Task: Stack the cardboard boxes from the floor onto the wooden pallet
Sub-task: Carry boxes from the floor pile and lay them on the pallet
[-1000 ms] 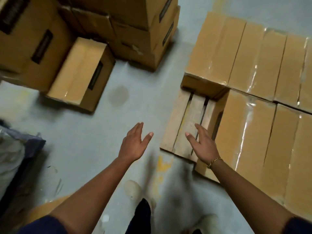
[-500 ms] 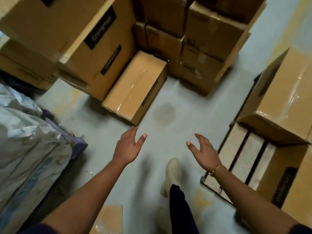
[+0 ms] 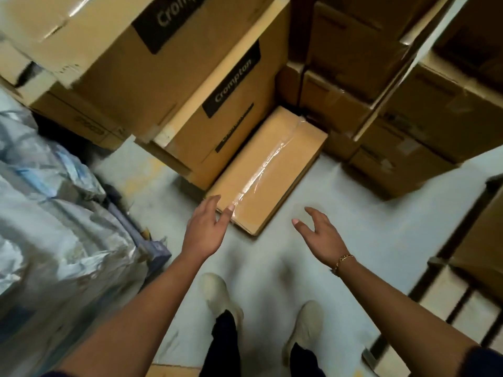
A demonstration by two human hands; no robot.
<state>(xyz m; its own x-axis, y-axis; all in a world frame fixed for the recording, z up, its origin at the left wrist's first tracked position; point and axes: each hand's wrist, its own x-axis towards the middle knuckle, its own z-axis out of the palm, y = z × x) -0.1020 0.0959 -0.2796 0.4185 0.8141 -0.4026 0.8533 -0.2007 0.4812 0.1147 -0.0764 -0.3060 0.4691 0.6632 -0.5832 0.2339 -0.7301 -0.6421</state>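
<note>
On the pale grey floor (image 3: 353, 227), near the middle of the view: one long, flat cardboard box (image 3: 272, 170). Plain brown, no print on top, sealed down the length of its lid with a strip of clear shiny tape (image 3: 268, 161) catching the light. Lying flat, running away up and to the right, far end tucked between two stacks of cartons. Left long side close against the left stack (image 3: 190, 77), tall brown cartons with black labels reading "Crompton". Far right corner near the right stack (image 3: 408, 118), darker and blurred.

Both hands stretched forward toward the near end of the box, empty, set apart from each other. Left hand (image 3: 202, 231) flat with fingers straight, fingertips at the near left corner, thumb overlapping the end of the tape; impossible to tell whether touching the cardboard or just above it. Right hand (image 3: 319, 235) with fingers loosely spread and slightly bent, over bare floor just right of the near end, clear of the box. Thin gold bracelet (image 3: 343, 261) on the right wrist.

Lower right: slats of the wooden pallet (image 3: 441, 292), with another brown box (image 3: 481, 240) sitting on it at the frame edge, well apart from the floor box. Left side: a large bundle (image 3: 54, 240) wrapped in crinkled silvery plastic. Bottom centre: two pale shoes (image 3: 217, 295) and dark trouser legs.
</note>
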